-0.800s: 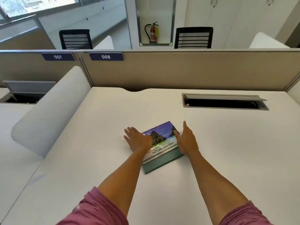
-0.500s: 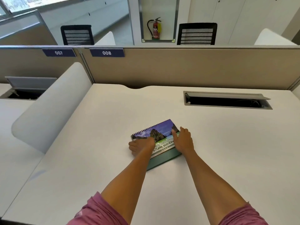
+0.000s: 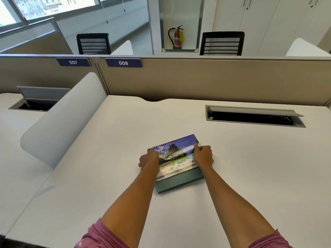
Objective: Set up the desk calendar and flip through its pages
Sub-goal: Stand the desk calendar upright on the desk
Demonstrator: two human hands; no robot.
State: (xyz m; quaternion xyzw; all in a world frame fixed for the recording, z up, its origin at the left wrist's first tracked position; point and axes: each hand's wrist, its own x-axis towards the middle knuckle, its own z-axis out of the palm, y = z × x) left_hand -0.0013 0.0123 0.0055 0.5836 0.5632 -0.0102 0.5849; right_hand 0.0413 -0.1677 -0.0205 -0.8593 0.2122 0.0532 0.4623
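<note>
We are at the first step: getting the calendar [image 3: 176, 161] up off the desk [image 3: 250, 167] so it can stand. It lies just below the centre of the frame, flat or nearly so, with its spiral edge toward the top of the frame and the green base sticking out toward the bottom. The scenery cover faces up.

Our left hand [image 3: 148, 161] is curled against the calendar's left edge, fingers tucked out of sight, so we cannot tell how far they reach under it. Our right hand [image 3: 204, 156] is closed on the right edge, thumb lying on top of the cover and the other fingers wrapped at the side. Both hands look pinched onto the calendar, one at each short side, though whether it has left the desk at all is hard to say.

Nothing is set up yet and no page is turned. Next, we judge, the move calls for raising the spiral edge while the green base stays down, then spreading the base into a tent so the calendar stands by itself. The grip should stay on the stiff card, not on loose pages, or the sheets may fan open early. The desk around the calendar is bare, with the cable tray [image 3: 254, 116] well apart in the upper right.
</note>
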